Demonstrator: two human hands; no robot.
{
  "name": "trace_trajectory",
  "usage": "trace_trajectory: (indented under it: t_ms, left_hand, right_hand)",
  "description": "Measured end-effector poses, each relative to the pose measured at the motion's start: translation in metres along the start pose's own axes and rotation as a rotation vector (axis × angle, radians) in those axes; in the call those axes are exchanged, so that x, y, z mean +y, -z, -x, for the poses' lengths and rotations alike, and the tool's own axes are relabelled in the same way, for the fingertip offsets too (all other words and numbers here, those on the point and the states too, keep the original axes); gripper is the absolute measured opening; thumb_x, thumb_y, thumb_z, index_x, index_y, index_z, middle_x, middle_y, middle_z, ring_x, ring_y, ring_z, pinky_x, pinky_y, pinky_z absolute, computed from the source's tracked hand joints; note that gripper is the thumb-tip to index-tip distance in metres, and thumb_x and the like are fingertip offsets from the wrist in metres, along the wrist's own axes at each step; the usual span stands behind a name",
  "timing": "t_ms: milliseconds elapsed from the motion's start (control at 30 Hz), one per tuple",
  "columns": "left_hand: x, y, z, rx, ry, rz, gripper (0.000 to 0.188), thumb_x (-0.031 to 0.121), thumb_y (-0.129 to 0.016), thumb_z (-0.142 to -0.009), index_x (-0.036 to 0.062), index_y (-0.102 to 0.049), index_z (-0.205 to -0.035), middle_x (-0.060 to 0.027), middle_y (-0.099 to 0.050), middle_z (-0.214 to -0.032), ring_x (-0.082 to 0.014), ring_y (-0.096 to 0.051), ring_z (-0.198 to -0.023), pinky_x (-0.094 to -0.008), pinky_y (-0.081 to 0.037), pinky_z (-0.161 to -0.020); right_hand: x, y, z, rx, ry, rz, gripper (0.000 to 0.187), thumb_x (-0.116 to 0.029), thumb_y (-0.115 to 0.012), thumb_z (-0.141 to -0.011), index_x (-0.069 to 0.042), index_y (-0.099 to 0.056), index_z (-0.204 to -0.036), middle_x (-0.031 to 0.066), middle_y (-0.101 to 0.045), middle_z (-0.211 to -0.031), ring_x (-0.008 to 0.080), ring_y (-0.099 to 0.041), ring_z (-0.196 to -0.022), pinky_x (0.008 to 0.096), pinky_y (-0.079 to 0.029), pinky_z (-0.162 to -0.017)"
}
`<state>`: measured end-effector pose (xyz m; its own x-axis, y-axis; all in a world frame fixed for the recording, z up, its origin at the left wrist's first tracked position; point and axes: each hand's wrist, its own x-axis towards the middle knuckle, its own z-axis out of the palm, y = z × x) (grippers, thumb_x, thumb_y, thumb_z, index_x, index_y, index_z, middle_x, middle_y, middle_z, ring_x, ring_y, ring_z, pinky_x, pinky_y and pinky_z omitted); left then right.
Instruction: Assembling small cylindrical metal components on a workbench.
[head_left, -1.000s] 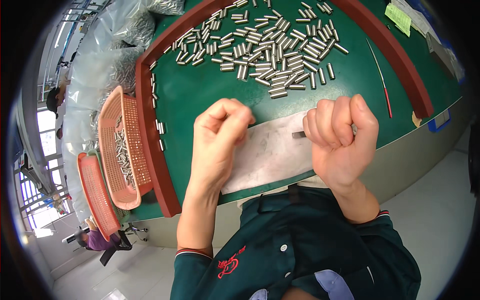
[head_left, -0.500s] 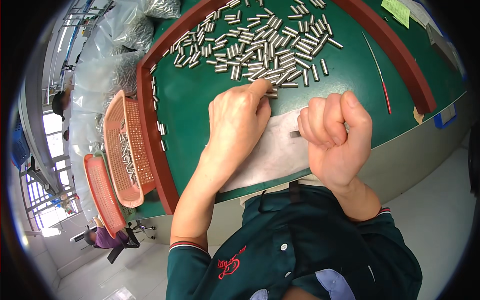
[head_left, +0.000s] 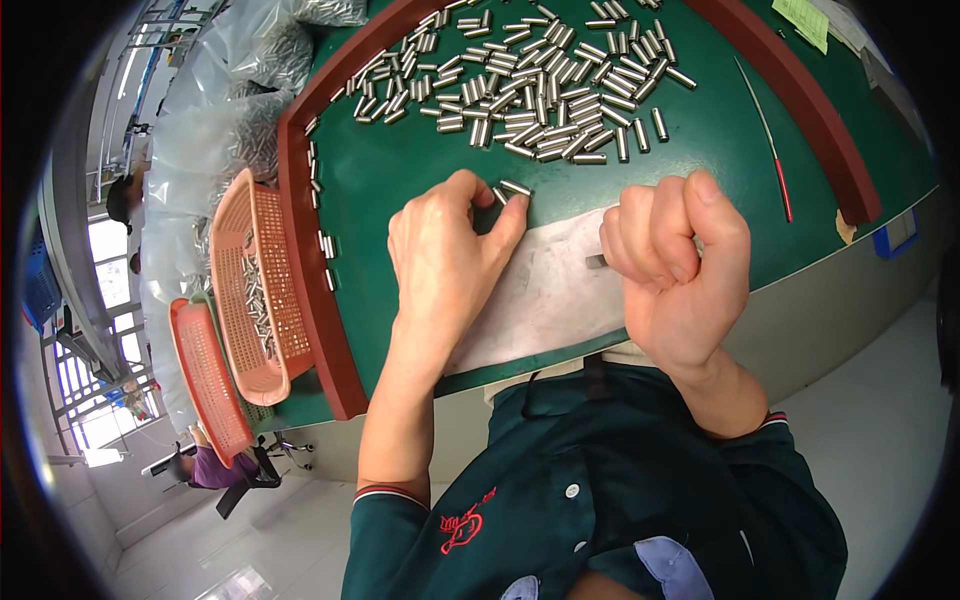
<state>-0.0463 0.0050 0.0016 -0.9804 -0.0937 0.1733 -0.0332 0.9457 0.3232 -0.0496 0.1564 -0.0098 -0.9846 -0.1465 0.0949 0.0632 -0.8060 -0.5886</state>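
While left hand (head_left: 438,245) pinches metal cylinders (head_left: 515,187), right hand (head_left: 680,265) clenched round grey bar (head_left: 597,262), red shirt embroidery (head_left: 463,527)

Two shiny cylinders (head_left: 517,187) slanted at left hand (head_left: 440,240); grey strip (head_left: 597,262) in right hand (head_left: 680,265).

Glossy metal cylinders (head_left: 541,108) — matt cloth (head_left: 550,282).
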Motion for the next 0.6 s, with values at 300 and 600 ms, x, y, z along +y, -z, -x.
trace_trajectory:
  t_ms: [300,600]
  left_hand:
    - [-0.007,0.004,0.001,-0.074,-0.001,0.041,0.011,0.010,-0.063,-0.067,0.0010,-0.058,-0.068,-0.0098,-0.048,-0.049,-0.0241,-0.049,-0.044,-0.0342,-0.038,-0.045]
    - [-0.004,0.013,0.041,-0.255,-0.031,0.315,0.011,0.005,-0.065,-0.064,0.0006,-0.058,-0.070,-0.0075,-0.045,-0.052,-0.0187,-0.043,-0.044,-0.0297,-0.034,-0.043]
  right_hand:
    - [0.000,0.001,-0.001,-0.036,0.000,0.089,0.040,-0.023,-0.027,-0.089,-0.014,-0.025,-0.050,-0.0029,-0.024,-0.043,0.0075,-0.015,-0.040,0.0245,-0.017,-0.042]
    - [0.008,-0.014,-0.009,-0.021,-0.088,0.057,0.041,-0.023,-0.028,-0.089,-0.014,-0.025,-0.049,-0.0031,-0.023,-0.042,0.0072,-0.014,-0.040,0.0239,-0.016,-0.040]
